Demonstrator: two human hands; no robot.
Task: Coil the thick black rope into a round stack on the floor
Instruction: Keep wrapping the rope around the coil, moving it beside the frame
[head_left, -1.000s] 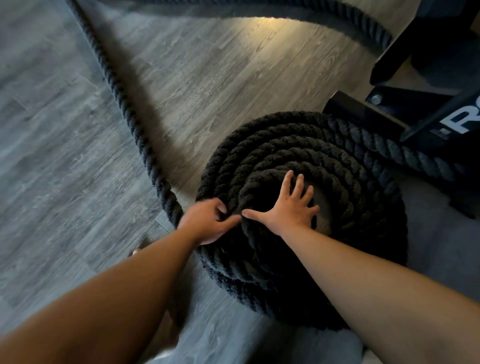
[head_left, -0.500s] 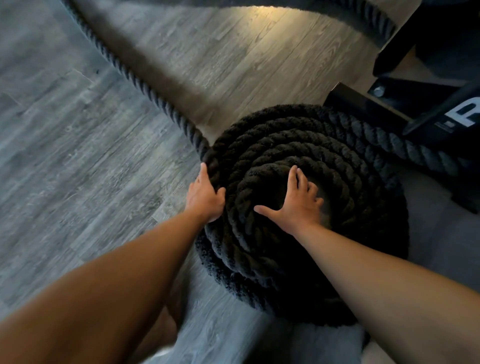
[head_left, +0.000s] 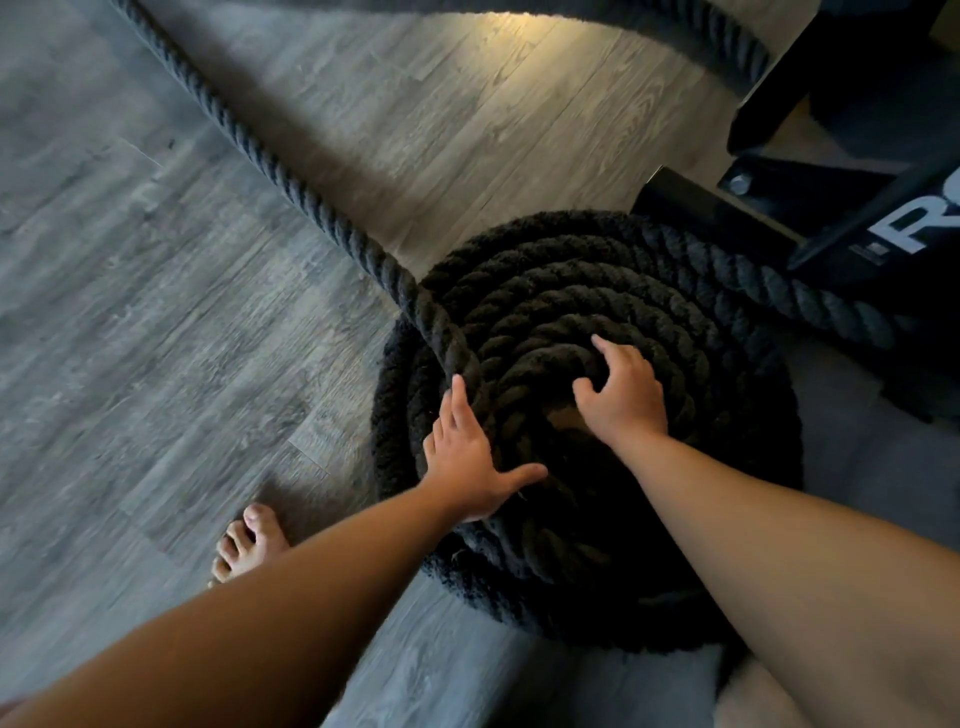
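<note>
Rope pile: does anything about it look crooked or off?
Slightly. The coil is lopsided: its bottom ring juts out on the left, beyond the tighter turns stacked above. A long stretch of rope lies uncoiled across the floor. No damage shows.

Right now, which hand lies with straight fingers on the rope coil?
The left hand, pressed flat on the left side of the coil; the right hand has its fingers curled over the innermost turn.
</note>
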